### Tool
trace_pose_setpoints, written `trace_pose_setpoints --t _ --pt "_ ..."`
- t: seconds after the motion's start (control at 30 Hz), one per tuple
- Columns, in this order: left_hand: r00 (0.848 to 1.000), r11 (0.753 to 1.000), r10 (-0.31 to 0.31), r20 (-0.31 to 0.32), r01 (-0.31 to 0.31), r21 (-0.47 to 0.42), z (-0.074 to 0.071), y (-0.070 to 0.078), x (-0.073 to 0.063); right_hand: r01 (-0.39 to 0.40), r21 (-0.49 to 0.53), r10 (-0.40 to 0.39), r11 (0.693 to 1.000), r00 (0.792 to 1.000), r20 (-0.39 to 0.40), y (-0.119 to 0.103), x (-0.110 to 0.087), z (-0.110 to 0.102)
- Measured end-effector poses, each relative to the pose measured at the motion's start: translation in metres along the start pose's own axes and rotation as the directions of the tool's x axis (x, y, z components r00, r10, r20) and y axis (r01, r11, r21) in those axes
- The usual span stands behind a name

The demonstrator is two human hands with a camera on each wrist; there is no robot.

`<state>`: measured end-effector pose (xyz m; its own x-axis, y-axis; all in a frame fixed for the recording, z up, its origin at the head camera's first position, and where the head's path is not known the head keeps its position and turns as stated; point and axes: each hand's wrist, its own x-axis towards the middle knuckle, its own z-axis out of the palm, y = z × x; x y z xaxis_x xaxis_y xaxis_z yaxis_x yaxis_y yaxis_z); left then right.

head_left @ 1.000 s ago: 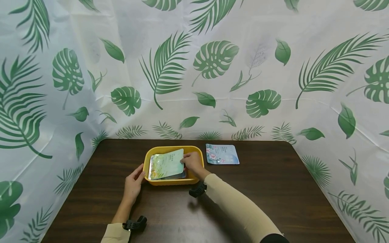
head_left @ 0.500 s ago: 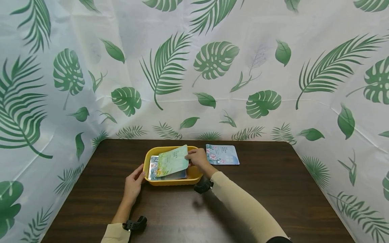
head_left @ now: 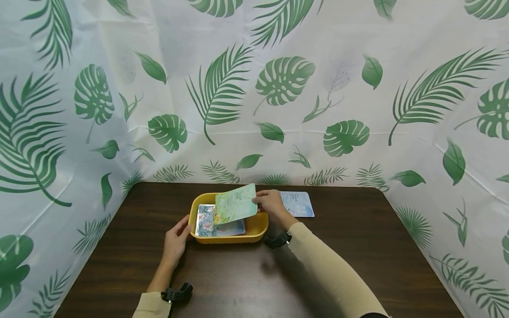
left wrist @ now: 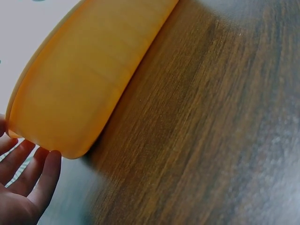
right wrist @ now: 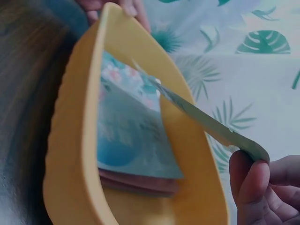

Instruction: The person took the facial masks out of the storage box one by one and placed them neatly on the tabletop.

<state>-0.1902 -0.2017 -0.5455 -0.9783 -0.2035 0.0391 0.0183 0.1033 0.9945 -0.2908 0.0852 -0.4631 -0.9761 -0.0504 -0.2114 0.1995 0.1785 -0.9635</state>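
Illegible print [head_left: 240,194] on the sachets [head_left: 234,209]

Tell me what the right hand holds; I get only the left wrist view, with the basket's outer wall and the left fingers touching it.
Observer: The right hand pinches a green packet by its right edge, over the basket.
Operator: Name something lying inside.
Observer: A flowered packet, toward the left end as the head view shows it.
Operator: Check beyond the basket.
Observer: A pale blue packet lies on the table to the right, partly hidden behind the right hand in the head view.
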Motion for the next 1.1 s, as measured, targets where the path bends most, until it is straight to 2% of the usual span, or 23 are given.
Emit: trace_pose_setpoints --t 0.37,0.57,0.83,1.1 --pt "1.000 1.000 -0.012 -0.002 0.012 0.002 -0.001 0.002 0.000 -0.019 0.060 0.018 0.998 1.000 0.015 -0.009 0.007 -0.036" --pt "1.000 1.000 -0.020 0.003 0.020 0.022 -0.001 0.003 0.000 -0.028 0.034 0.027 0.999 0.999 0.032 -0.015 0.011 -0.054" --pt "0.999 0.999 -0.032 0.008 0.032 0.003 -0.001 0.002 0.001 -0.040 0.025 0.039 0.999 0.999 0.019 -0.019 0.012 -0.080" --pt "0.999 0.998 -0.041 -0.001 0.041 0.037 -0.001 0.002 0.001 -0.006 0.035 0.005 0.999 1.000 0.027 -0.018 0.013 -0.111"
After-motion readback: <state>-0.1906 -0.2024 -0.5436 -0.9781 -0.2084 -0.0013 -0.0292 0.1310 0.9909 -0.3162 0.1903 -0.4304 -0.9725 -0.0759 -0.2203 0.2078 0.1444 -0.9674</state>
